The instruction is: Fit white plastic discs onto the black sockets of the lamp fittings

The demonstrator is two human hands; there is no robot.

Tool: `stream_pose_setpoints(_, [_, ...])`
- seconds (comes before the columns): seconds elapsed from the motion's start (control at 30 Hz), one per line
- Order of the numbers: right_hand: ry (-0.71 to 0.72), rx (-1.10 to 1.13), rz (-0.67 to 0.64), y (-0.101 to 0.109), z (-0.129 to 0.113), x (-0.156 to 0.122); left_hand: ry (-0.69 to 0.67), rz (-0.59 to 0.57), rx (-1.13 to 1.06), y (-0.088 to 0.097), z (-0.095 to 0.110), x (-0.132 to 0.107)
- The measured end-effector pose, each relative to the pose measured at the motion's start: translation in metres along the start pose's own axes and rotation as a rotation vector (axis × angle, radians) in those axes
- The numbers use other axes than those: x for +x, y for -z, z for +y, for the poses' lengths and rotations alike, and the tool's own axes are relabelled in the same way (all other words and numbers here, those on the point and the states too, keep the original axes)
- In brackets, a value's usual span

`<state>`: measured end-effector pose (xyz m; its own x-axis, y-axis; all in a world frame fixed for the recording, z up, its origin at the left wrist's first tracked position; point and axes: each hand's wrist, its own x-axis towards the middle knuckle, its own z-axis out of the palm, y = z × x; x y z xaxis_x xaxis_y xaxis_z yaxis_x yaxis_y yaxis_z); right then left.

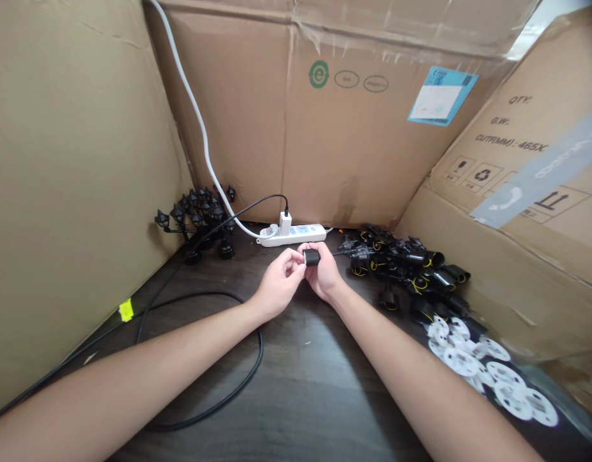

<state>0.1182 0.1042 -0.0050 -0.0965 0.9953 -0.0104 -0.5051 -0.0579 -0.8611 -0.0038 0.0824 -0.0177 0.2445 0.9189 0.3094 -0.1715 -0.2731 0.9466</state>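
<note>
My right hand (323, 272) is wrapped round the short black cylindrical base of a small lamp (312, 258), which lies on its side. A thin dark stem runs from it to the right, towards the pile there. At the base's left end shows the pale edge of a white disc (304, 257). The fingers of my left hand (282, 281) are pinched together against this disc; their tips partly hide it. Both hands are just in front of a white power strip (296, 235).
Small black lamps (199, 215) stand upright at the left. More lamps (421, 276) lie piled at the right, some with yellow wires, beside several white discs (505, 385). A black cable (260, 369) loops across the dark floor. Cardboard boxes (228, 96) wall three sides.
</note>
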Motion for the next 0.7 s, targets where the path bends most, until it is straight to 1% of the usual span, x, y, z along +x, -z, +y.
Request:
stream_pose_setpoints(0.1, [0.009, 0.008, -0.01, -0.0002, -0.0004, -0.0003, -0.012, -0.017, 0.01, -0.0001, 0.0005, -0.0001])
stream_pose_setpoints(0.37, [0.017, 0.013, -0.044, 0.0019, 0.0016, 0.001, 0.014, -0.032, 0.004, -0.001, 0.004, 0.0001])
stream_pose_setpoints(0.7, [0.025, 0.031, -0.029, 0.0003, -0.0011, -0.0005, -0.004, -0.055, 0.055, 0.0002, 0.001, 0.0009])
